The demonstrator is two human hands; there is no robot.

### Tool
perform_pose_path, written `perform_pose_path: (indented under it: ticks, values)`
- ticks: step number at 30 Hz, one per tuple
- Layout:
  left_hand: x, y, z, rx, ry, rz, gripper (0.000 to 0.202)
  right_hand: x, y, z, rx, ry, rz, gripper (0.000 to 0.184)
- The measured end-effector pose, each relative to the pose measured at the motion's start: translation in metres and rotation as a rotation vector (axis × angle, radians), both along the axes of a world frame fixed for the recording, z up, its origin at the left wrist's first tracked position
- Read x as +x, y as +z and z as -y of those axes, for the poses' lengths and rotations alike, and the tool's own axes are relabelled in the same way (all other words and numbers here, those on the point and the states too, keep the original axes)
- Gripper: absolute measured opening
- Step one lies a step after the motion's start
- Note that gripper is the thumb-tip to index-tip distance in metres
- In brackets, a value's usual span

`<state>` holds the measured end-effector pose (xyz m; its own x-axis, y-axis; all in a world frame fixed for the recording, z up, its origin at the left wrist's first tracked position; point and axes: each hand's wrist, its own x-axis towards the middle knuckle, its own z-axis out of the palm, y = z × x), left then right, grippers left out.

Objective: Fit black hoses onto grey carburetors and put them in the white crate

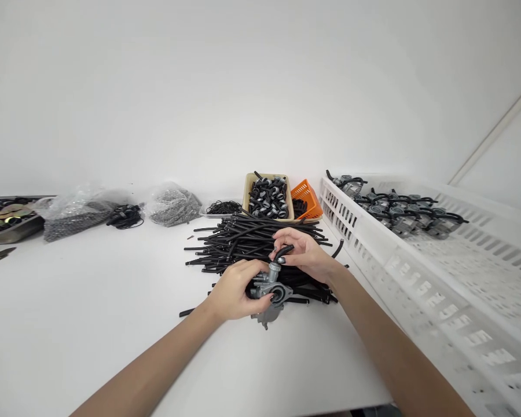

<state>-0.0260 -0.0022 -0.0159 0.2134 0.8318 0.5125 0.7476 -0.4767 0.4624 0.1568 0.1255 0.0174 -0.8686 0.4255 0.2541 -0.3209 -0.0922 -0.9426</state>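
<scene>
Tabletop point(91, 347) of white colour is seen under the hands, and at its right side a white slotted crate point(382, 243) is placed, in which several metal units point(403, 223) with black tubes are gathered toward the far end. Behind the hands, a loose heap of black hoses point(238, 237) is spread, and beyond it a yellow basin point(245, 200) is filled with black pieces point(267, 200) which have metal rings. By the left hand point(232, 292), a metal body point(271, 289) is gripped between thumb and fingers, and it is held at the near edge of the heap. By the right hand point(306, 255), a bent black tube point(284, 252) is pinched with the fingertips, above the neck point(273, 275) of the body. Between tube and neck a metal ring point(274, 267) is seen; whether it is fully seated cannot be told. For good work, the body should be held firmly, so that no rocking is allowed. The ring should be kept level with the neck, and force is probably better applied close to the ring than at the bend, because the tube is likely soft and may be twisted.
</scene>
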Motion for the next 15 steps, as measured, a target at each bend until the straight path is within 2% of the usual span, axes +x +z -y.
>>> perform_pose_path:
  ticks: [15]
  values:
    - [0.001, 0.0012, -0.0001, 0.003, 0.002, 0.0, 0.026, -0.0049, -0.0041, 0.0004, 0.034, -0.079, -0.025, 0.033]
